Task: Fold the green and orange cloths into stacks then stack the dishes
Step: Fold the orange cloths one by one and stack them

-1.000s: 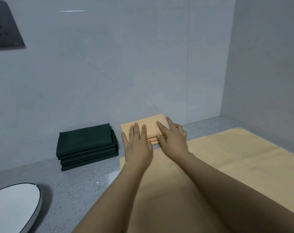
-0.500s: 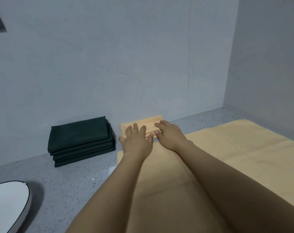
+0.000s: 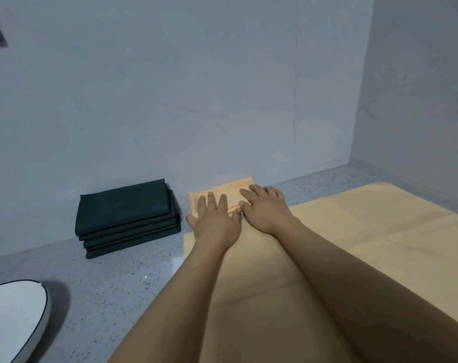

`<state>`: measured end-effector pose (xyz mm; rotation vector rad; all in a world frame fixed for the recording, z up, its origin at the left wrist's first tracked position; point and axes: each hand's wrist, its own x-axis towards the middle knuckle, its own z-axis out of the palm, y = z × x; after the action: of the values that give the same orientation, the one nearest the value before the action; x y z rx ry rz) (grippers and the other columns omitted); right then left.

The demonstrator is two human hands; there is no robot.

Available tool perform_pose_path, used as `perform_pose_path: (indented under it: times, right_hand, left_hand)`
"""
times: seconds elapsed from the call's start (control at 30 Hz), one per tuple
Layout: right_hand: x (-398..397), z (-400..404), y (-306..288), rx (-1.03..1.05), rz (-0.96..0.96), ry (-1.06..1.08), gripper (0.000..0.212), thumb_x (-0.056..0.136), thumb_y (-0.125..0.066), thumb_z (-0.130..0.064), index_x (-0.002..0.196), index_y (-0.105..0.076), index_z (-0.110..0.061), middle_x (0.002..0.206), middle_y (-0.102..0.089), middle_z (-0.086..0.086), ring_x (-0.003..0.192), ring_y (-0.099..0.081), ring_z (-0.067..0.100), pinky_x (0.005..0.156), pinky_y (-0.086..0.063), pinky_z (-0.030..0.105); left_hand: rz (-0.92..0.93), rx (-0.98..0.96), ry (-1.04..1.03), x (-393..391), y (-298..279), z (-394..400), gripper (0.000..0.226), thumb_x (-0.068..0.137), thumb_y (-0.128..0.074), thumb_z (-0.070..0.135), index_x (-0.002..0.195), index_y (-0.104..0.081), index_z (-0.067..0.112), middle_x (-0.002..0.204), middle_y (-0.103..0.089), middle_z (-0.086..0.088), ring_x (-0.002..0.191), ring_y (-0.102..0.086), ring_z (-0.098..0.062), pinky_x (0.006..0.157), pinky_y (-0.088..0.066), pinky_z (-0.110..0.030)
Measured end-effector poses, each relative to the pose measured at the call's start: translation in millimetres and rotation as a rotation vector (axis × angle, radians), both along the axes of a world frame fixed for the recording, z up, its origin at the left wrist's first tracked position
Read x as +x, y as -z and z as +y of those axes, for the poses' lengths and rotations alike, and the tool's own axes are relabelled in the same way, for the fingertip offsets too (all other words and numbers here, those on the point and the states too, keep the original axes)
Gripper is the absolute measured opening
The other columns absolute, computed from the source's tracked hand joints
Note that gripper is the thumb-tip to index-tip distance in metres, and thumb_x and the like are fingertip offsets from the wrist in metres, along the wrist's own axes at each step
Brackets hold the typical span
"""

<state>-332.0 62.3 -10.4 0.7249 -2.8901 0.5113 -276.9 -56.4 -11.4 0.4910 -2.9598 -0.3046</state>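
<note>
Both hands lie flat, fingers straight, on the folded orange cloth (image 3: 222, 195) by the far wall: left hand (image 3: 215, 223), right hand (image 3: 265, 208). Green stack (image 3: 126, 218) sits just left; a plate (image 3: 18, 318) near left.

Your folded cloth (image 3: 222, 193) by the wall: pale orange, plain. The spread cloth (image 3: 353, 231) under your arms: same pale orange, no pattern. Your stack of cloths (image 3: 126, 213): dark green, solid. Countertop (image 3: 112, 284): grey, flecked with dark and white specks. Plate (image 3: 13, 310): white with thin dark rim line. Wall (image 3: 196, 100): pale grey tiles.
</note>
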Motion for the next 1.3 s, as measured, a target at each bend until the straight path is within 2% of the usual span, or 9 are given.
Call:
perform_pose_path:
  times: [0.17, 0.37, 0.53, 0.77, 0.97, 1.03, 1.1, 1.2, 1.3]
  right_hand:
    - [-3, 1, 1, -0.030, -0.011, -0.029, 0.050, 0.101, -0.024, -0.041, 0.149, -0.022, -0.028, 0.158, -0.011, -0.004, 0.144, -0.005, 0.020, 0.117, 0.001, 0.037]
    - [-2, 5, -1, -0.231, 0.086, -0.037, 0.043, 0.100, -0.031, -0.035, 0.143, -0.036, -0.034, 0.156, -0.019, -0.009, 0.141, -0.010, 0.017, 0.112, -0.002, 0.033]
    - [-1, 4, 1, -0.281, 0.151, -0.021, 0.042, 0.101, -0.030, -0.035, 0.143, -0.034, -0.038, 0.157, -0.016, -0.011, 0.141, -0.010, 0.017, 0.111, -0.006, 0.036]
    - [0, 6, 0, -0.314, 0.203, -0.020, 0.043, 0.101, -0.032, -0.036, 0.143, -0.032, -0.039, 0.158, -0.012, -0.009, 0.141, -0.009, 0.019, 0.111, -0.006, 0.036]
    - [1, 3, 2, -0.288, 0.241, -0.021, 0.042, 0.101, -0.031, -0.034, 0.143, -0.035, -0.036, 0.157, -0.017, -0.006, 0.140, -0.012, 0.020, 0.111, -0.005, 0.033]
    - [4, 4, 1, -0.252, 0.255, -0.029, 0.045, 0.100, -0.025, -0.036, 0.143, -0.035, -0.033, 0.157, -0.019, -0.005, 0.140, -0.014, 0.021, 0.110, -0.006, 0.033]
    - [10, 7, -3, -0.228, 0.262, -0.046, 0.052, 0.094, -0.020, -0.038, 0.143, -0.035, -0.031, 0.156, -0.021, -0.003, 0.139, -0.017, 0.023, 0.110, -0.009, 0.035]
    - [35, 20, -11, -0.252, 0.249, -0.053, 0.050, 0.095, -0.024, -0.035, 0.143, -0.036, -0.030, 0.155, -0.024, -0.002, 0.138, -0.020, 0.024, 0.111, -0.011, 0.036]
    - [70, 44, -15, -0.239, 0.217, -0.057, 0.050, 0.095, -0.024, -0.037, 0.144, -0.035, -0.031, 0.155, -0.025, -0.004, 0.137, -0.022, 0.022, 0.110, -0.013, 0.035]
  left_hand:
    - [0.061, 0.025, 0.001, 1, 3, 1, 0.057, 0.099, -0.020, 0.051, 0.152, -0.013, 0.030, 0.161, 0.003, 0.001, 0.147, 0.009, -0.018, 0.110, -0.009, -0.055]
    - [0.312, 0.033, -0.032, 5, 2, 5, 0.052, 0.097, -0.029, 0.041, 0.148, -0.027, 0.029, 0.161, -0.003, -0.003, 0.147, 0.004, -0.019, 0.111, 0.012, -0.053]
    - [0.447, -0.014, -0.045, 7, 2, 4, 0.050, 0.098, -0.029, 0.035, 0.147, -0.031, 0.024, 0.160, -0.009, -0.005, 0.147, 0.000, -0.017, 0.112, 0.012, -0.050]
    - [0.519, -0.094, -0.024, 7, 2, 6, 0.051, 0.097, -0.031, 0.031, 0.148, -0.030, 0.022, 0.160, -0.010, -0.006, 0.147, -0.003, -0.018, 0.112, 0.012, -0.049]
    - [0.537, -0.146, 0.013, 6, 4, 6, 0.063, 0.089, -0.013, 0.036, 0.147, -0.032, 0.020, 0.159, -0.014, -0.008, 0.147, -0.008, -0.019, 0.112, 0.012, -0.047]
    - [0.522, -0.156, 0.037, 8, 4, 7, 0.066, 0.088, -0.007, 0.037, 0.146, -0.033, 0.020, 0.159, -0.015, -0.008, 0.147, -0.008, -0.019, 0.113, 0.009, -0.046]
    - [0.493, -0.133, 0.054, 14, 2, 8, 0.059, 0.092, -0.013, 0.035, 0.146, -0.032, 0.020, 0.159, -0.014, -0.008, 0.147, -0.007, -0.017, 0.114, 0.008, -0.045]
    - [0.482, -0.086, 0.077, 41, -3, 16, 0.050, 0.097, -0.027, 0.028, 0.147, -0.032, 0.020, 0.159, -0.014, -0.006, 0.147, -0.008, -0.016, 0.115, 0.007, -0.043]
    - [0.463, -0.080, 0.116, 80, -8, 27, 0.055, 0.093, -0.024, 0.031, 0.147, -0.033, 0.020, 0.159, -0.017, -0.005, 0.147, -0.011, -0.016, 0.114, 0.011, -0.038]
